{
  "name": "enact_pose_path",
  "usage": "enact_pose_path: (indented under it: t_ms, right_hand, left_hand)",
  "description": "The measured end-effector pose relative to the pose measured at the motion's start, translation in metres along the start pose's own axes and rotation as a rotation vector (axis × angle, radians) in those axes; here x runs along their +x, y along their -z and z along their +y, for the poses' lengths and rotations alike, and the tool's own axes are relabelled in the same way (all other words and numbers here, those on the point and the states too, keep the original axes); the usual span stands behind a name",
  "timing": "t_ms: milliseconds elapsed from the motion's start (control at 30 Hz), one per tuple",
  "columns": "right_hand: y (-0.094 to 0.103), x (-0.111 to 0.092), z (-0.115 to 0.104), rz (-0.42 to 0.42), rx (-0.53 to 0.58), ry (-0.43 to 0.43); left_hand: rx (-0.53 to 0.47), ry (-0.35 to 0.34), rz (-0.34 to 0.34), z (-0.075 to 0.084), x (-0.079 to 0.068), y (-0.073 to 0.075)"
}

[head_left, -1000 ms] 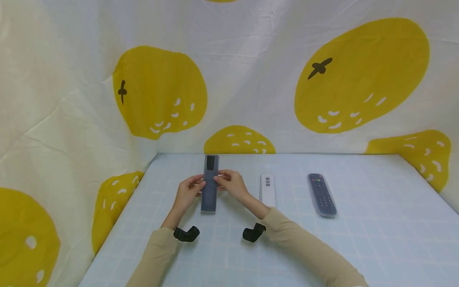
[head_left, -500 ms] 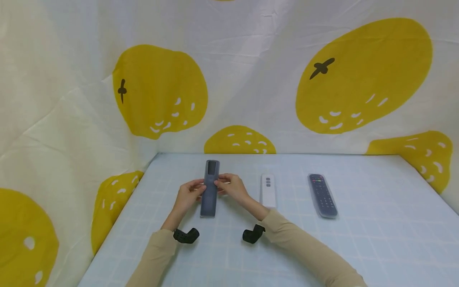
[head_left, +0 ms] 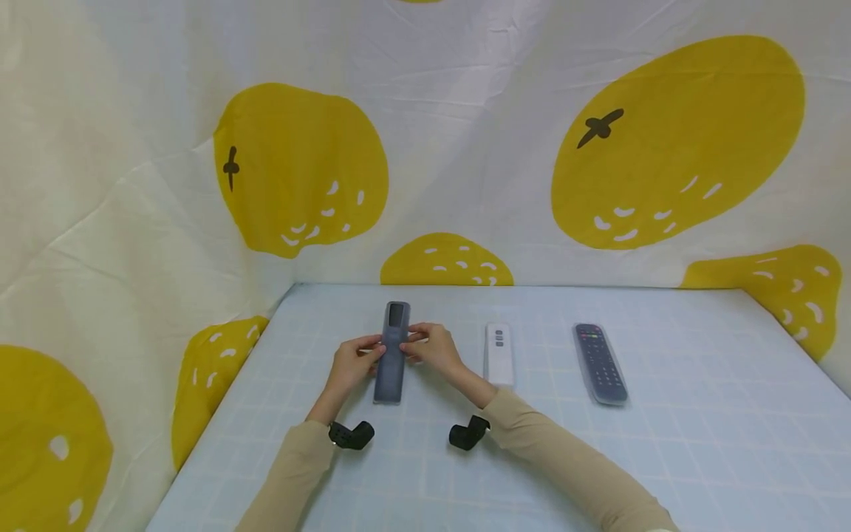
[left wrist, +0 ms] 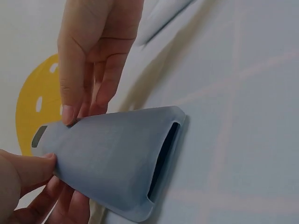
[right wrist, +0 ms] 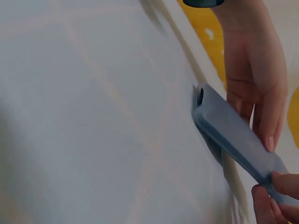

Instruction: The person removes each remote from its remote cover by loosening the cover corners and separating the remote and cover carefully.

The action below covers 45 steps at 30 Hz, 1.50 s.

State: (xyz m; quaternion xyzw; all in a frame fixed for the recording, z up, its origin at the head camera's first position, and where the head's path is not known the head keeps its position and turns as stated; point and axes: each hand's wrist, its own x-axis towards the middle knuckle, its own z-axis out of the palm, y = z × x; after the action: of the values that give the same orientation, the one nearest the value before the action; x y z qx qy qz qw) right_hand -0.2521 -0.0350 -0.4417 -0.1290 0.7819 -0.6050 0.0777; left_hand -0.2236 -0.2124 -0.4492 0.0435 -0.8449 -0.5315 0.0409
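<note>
A long remote control in a blue-grey sleeve-like cover [head_left: 389, 378] is held up at the left middle of the table, a dark window near its far end. My left hand [head_left: 350, 366] pinches its left edge between thumb and fingers. On the opposite edge my right hand [head_left: 435, 349] pinches it the same way. Seen from the left wrist, the cover [left wrist: 112, 154] has a dark slit across its near end. That end lies close over the cloth in the right wrist view, where the cover [right wrist: 233, 130] slants downward.
To the right of my right hand lies a white remote control [head_left: 499, 356] with a few grey buttons. Farther right is a dark many-buttoned remote control [head_left: 600, 363] in a clear cover. A white curtain [head_left: 465, 148] with yellow fruit prints stands behind the checked tablecloth [head_left: 425, 488].
Both hands have brought the covered remote control a little down and toward me, keeping their pinch on its edges. The other two remote controls have stayed in place.
</note>
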Motion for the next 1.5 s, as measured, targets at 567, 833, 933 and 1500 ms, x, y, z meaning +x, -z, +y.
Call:
enact_pose_path:
  t_ms: [567,833,933,1500]
  right_hand:
    - [-0.004,0.004,0.006,0.046,-0.230,-0.005]
    - [-0.006,0.005,0.008,0.054,-0.261,-0.006]
    - [-0.006,0.005,0.009,0.050,-0.279,0.003]
    - [0.000,0.009,0.006,-0.004,-0.265,-0.036]
  left_hand:
    - [0.207,-0.040,-0.036,-0.002,0.005,-0.001]
    - [0.316,-0.079,-0.037,-0.002,0.005,-0.001]
    - [0.325,-0.080,-0.043,-0.003,0.004,-0.001]
    - [0.344,0.003,-0.116,0.004,0.013,0.007]
